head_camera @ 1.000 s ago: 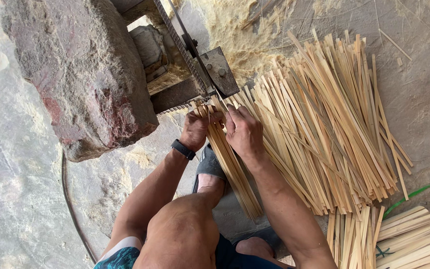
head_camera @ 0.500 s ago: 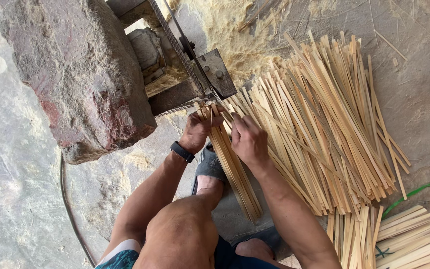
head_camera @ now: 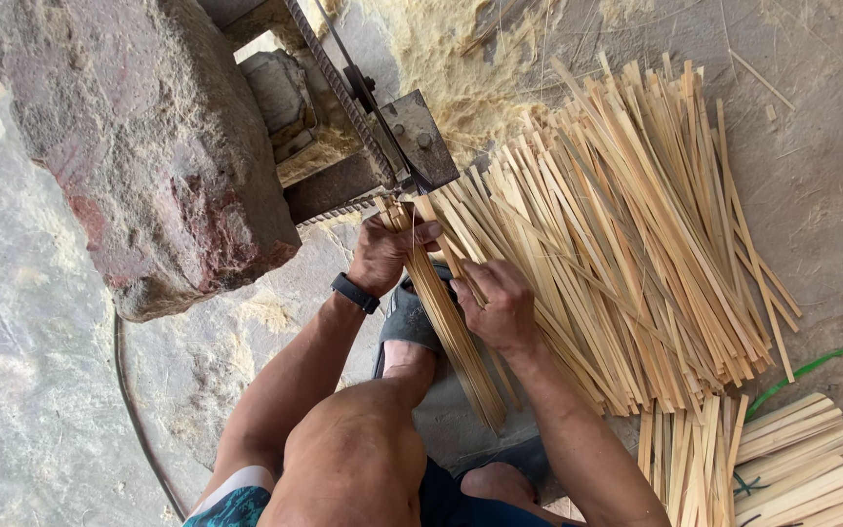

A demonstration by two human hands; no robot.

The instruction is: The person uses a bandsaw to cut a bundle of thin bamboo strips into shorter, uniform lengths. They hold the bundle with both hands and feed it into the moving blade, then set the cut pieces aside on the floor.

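Note:
My left hand [head_camera: 387, 252], with a dark wristband, grips the top of a thin bundle of bamboo strips [head_camera: 451, 327] that slants down toward my knee. Its upper end sits against the metal blade bracket [head_camera: 420, 141] on a ribbed steel bar [head_camera: 343, 93]. My right hand [head_camera: 500, 304] pinches a single strip [head_camera: 446, 249] beside that bundle, just left of a large fanned pile of split bamboo strips [head_camera: 636, 234] on the ground.
A big rough stone block [head_camera: 148, 146] stands at the upper left, holding the bar. Sawdust [head_camera: 461, 59] lies behind the blade. Tied bundles of strips [head_camera: 792, 459] lie at lower right with a green cord [head_camera: 812, 366]. A dark cable [head_camera: 134, 410] runs along the left ground.
My right hand slid down and right along the strips, away from the blade. The left hand stays at the bundle's top.

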